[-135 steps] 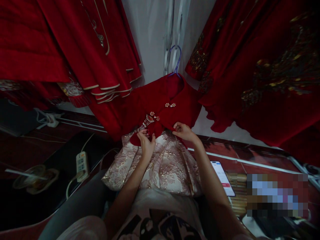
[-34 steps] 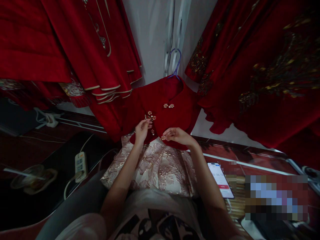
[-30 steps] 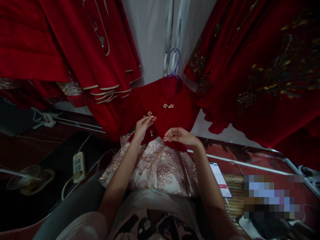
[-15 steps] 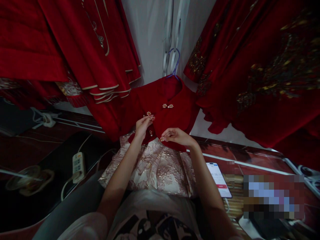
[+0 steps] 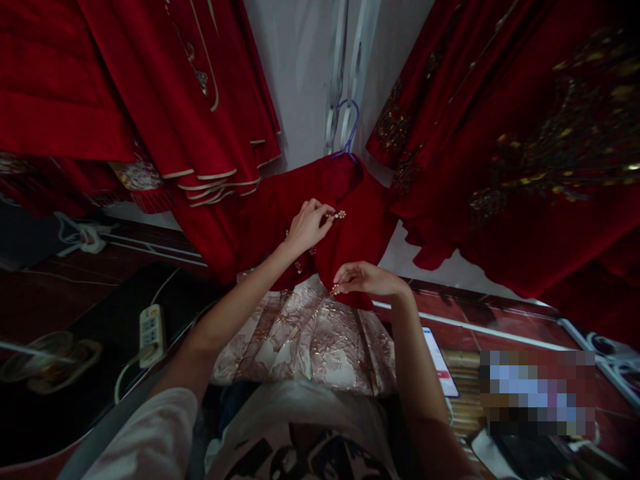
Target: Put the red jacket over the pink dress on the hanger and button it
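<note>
A small red dress top [image 5: 360, 227] hangs on a blue hanger [image 5: 347, 127] over a pink and gold brocade skirt [image 5: 310, 340]. My left hand [image 5: 309, 223] reaches up to the chest and pinches the pearl clasp [image 5: 340, 215] there. My right hand [image 5: 367, 279] is lower, at the red hem, with its fingertips pinched on a small pearl ornament [image 5: 334, 290]. Another pearl button near the left wrist is partly hidden by my arm.
Red embroidered garments hang at the left [image 5: 125, 100] and right [image 5: 525, 147]. A white power strip [image 5: 150, 327] with its cord lies at the left on a dark surface. A phone [image 5: 440, 363] with a lit screen lies by my right forearm. A plastic cup [image 5: 45, 357] lies far left.
My left hand has risen from the lower pearl cluster to the upper clasp near the collar. My right hand has stayed at the hem with its pinch.
</note>
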Available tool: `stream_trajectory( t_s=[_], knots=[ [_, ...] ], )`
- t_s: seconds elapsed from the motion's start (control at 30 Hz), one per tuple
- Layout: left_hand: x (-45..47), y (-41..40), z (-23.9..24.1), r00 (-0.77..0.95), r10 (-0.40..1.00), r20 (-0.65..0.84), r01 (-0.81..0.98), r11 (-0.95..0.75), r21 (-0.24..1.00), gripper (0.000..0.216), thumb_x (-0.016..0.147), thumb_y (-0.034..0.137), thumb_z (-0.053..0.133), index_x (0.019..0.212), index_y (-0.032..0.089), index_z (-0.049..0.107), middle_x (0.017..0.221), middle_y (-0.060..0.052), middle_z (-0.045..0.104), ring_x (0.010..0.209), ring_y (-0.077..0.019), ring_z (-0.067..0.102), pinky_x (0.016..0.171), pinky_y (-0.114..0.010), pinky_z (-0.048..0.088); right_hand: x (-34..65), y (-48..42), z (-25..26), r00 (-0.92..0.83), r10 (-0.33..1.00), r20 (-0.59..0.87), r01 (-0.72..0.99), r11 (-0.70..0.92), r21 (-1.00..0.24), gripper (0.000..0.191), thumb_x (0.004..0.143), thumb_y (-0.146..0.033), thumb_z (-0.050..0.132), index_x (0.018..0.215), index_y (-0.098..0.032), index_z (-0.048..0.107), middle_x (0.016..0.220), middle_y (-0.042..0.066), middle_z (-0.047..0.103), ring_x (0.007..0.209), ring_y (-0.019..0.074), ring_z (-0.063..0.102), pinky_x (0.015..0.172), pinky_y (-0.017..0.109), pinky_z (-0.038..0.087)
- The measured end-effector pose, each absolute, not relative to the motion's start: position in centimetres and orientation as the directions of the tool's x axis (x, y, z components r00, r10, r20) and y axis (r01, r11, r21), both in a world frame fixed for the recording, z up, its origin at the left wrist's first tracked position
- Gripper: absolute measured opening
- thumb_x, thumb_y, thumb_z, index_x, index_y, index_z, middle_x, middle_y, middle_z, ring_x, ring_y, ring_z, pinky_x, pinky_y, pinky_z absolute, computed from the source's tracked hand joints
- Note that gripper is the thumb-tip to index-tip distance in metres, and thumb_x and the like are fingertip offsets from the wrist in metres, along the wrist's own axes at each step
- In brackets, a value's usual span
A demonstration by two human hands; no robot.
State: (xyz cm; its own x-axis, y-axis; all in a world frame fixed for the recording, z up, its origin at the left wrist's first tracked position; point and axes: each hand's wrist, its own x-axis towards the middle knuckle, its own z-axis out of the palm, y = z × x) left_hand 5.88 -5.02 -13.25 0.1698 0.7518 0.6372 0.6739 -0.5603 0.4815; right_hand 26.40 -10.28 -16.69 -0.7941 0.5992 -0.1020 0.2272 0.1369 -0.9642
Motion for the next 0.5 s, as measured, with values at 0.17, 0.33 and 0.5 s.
stream_trajectory(
  t_s=[0.17,0.33,0.5],
  knots=[
    [6.5,-3.7,-11.4,0.403,0.697,0.593,0.804,-0.579,0.134,0.019,0.087,0.027,0.054,0.095,0.014,0.065,0.107,-0.015,0.055,0.108,-0.0286,0.048,0.088,-0.041,0.045,27.3,-10.2,-16.5,-0.787,0.61,-0.094,0.228,0.145,-0.963,0.021,0.075,-0.03,0.07,0.091,-0.016,0.065,0.087,0.003,0.07,0.08,0.0126,0.064,0.077,0.027,0.051],
    [6.5,-2.8,-10.5,0.529,0.614,0.586,0.68,-0.72,0.14,0.016,0.078,0.02,0.059,0.093,0.017,0.064,0.093,-0.01,0.061,0.106,-0.0273,0.052,0.11,-0.054,0.024,27.3,-10.2,-16.5,-0.768,0.633,-0.097,0.235,0.138,-0.962,0.022,0.073,-0.031,0.071,0.091,-0.018,0.065,0.087,0.004,0.07,0.08,0.0138,0.063,0.077,0.029,0.051],
    [6.1,-3.3,-10.2,0.4,0.708,0.582,0.527,-0.698,0.486,0.013,0.072,0.018,0.061,0.082,0.025,0.065,0.07,0.0,0.059,0.086,-0.0205,0.059,0.116,-0.054,0.016,27.0,-10.5,-15.9,-0.735,0.677,-0.045,0.282,0.245,-0.928,0.024,0.078,-0.037,0.067,0.092,-0.018,0.064,0.076,0.0,0.063,0.069,0.0108,0.057,0.065,0.025,0.048]
  ],
)
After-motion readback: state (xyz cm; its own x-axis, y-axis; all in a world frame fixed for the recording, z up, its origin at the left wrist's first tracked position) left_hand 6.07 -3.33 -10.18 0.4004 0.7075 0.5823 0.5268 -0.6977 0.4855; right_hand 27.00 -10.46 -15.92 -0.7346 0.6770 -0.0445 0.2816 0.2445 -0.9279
